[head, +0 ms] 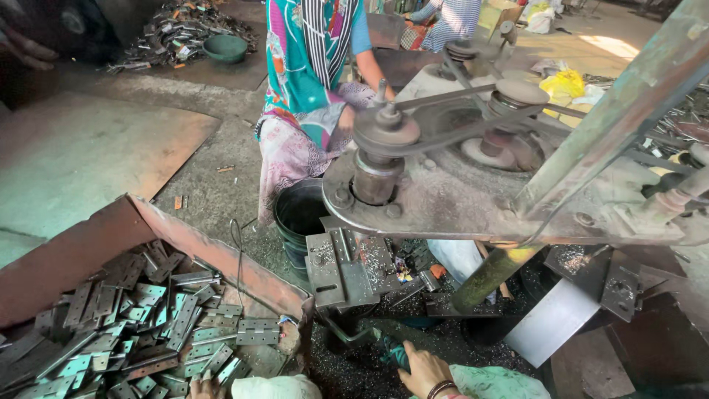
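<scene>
Down low, your right hand [422,369] rests open-fingered on the gritty floor under the press [413,199], your left hand [201,387] barely showing beside the hinge plates [148,325], grip untellable.

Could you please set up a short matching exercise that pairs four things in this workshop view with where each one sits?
Things:
1. metal hinge plates
2. black bucket
3. green bowl
4. right hand

Places:
A. far back on the left, beside a scrap heap
B. bottom edge, below the machine
C. piled in the rusty tray at lower left
D. on the floor in front of the seated person

Pairs: 1-C, 2-D, 3-A, 4-B
</scene>
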